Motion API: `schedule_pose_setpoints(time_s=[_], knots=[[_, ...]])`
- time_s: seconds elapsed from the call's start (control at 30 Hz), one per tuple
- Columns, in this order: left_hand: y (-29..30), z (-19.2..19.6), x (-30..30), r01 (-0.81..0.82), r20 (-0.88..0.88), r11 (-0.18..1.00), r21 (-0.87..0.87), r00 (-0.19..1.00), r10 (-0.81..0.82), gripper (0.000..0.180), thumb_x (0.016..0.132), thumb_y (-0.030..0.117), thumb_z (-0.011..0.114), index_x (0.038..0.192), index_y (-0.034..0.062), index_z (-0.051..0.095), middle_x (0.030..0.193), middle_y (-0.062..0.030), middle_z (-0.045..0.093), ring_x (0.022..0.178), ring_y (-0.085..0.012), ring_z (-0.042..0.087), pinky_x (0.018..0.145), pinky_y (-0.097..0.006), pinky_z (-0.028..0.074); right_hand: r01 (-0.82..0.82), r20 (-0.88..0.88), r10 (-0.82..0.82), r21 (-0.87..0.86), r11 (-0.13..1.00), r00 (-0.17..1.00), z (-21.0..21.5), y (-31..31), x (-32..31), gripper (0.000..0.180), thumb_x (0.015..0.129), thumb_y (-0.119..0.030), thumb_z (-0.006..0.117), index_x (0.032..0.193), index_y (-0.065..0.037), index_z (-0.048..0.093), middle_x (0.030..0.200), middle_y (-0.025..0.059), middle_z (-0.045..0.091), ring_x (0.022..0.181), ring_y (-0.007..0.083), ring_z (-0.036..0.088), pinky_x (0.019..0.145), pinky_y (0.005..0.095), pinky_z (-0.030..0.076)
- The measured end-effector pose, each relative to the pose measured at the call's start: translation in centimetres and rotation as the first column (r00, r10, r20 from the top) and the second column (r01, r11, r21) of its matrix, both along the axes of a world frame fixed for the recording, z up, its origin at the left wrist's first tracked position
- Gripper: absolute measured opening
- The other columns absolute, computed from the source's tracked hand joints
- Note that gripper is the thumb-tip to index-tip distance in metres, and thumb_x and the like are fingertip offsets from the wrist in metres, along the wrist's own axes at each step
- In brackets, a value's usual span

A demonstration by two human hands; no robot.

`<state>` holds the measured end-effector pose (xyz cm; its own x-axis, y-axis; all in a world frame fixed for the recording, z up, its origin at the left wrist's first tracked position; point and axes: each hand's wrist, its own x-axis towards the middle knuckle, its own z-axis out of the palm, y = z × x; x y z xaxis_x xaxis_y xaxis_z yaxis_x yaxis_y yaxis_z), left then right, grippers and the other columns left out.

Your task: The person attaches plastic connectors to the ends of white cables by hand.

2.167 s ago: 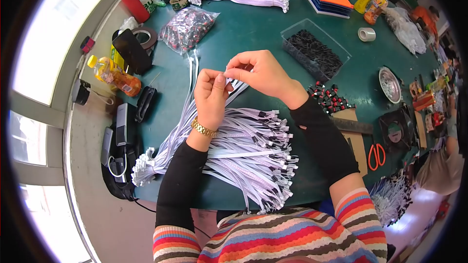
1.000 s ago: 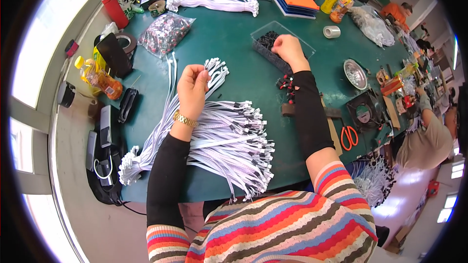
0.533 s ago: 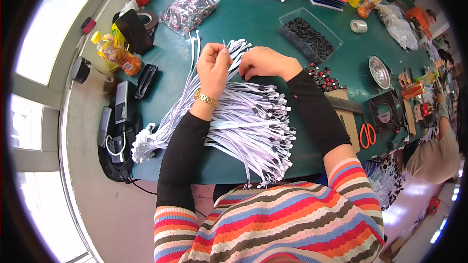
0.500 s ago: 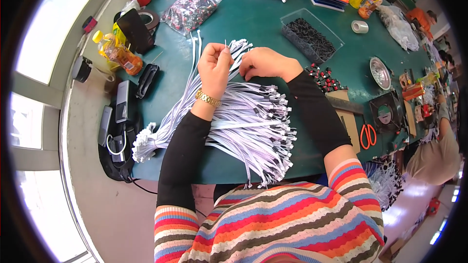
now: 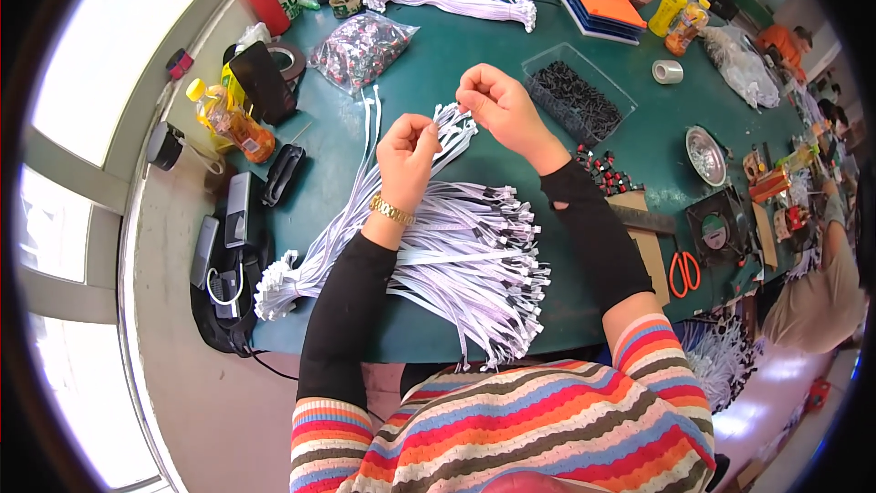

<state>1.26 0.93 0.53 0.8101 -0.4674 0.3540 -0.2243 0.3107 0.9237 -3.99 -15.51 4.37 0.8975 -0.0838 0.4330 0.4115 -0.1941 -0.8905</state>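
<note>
Head view: white cables (image 5: 465,251) lie bunched on the table (image 5: 447,59). Many fanned ends have dark tips, so look done; the upper ends (image 5: 456,132) look plain, maybe left. Left hand (image 5: 408,160) and right hand (image 5: 506,111) pinch tight, on what I can't tell. Black bits (image 5: 579,96) sit nearby.

smooth, plastic-looking white cables (image 5: 470,260); glossy metal bracelet (image 5: 392,211); knitted cloth sweater (image 5: 529,411) (matt, textured).
</note>
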Motion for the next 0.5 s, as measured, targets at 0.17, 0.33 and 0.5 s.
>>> schedule_pose_setpoints(time_s=[0.17, 0.33, 0.5], knots=[[0.1, 0.4, -0.1, -0.002, -0.058, 1.000, 0.015, 0.998, 0.003, 0.006, 0.089, 0.005, 0.054, 0.085, 0.0015, 0.056, 0.074, 0.0013, 0.055, 0.063, -0.0051, 0.053, 0.058, -0.019, 0.043, 0.069, -0.018, -0.067, 0.280, 0.957, 0.998, 0.7, 2.0, 0.0, 0.006, 0.087, -0.009, 0.060, 0.087, -0.003, 0.058, 0.077, 0.0004, 0.059, 0.057, 0.0010, 0.043, 0.050, 0.0150, 0.034], [0.1, 0.6, -0.3, 0.014, -0.051, 1.000, 0.024, 0.999, -0.012, 0.006, 0.090, 0.005, 0.053, 0.086, 0.0013, 0.055, 0.073, 0.0009, 0.056, 0.064, -0.0054, 0.054, 0.058, -0.019, 0.043, 0.042, -0.119, -0.003, 0.333, 0.942, 0.993, 0.6, 2.1, -0.1, 0.006, 0.086, -0.007, 0.061, 0.088, -0.003, 0.058, 0.077, 0.0000, 0.059, 0.056, 0.0018, 0.045, 0.049, 0.0156, 0.035], [0.2, 0.6, -0.3, 0.028, -0.036, 0.999, 0.031, 0.999, -0.027, 0.006, 0.090, 0.005, 0.053, 0.086, 0.0012, 0.055, 0.073, 0.0003, 0.056, 0.064, -0.0054, 0.054, 0.058, -0.019, 0.043, 0.046, -0.158, -0.010, 0.227, 0.973, 0.987, 0.4, 2.0, -0.1, 0.004, 0.085, -0.006, 0.061, 0.086, -0.003, 0.058, 0.076, 0.0002, 0.060, 0.055, 0.0018, 0.046, 0.049, 0.0163, 0.037]])
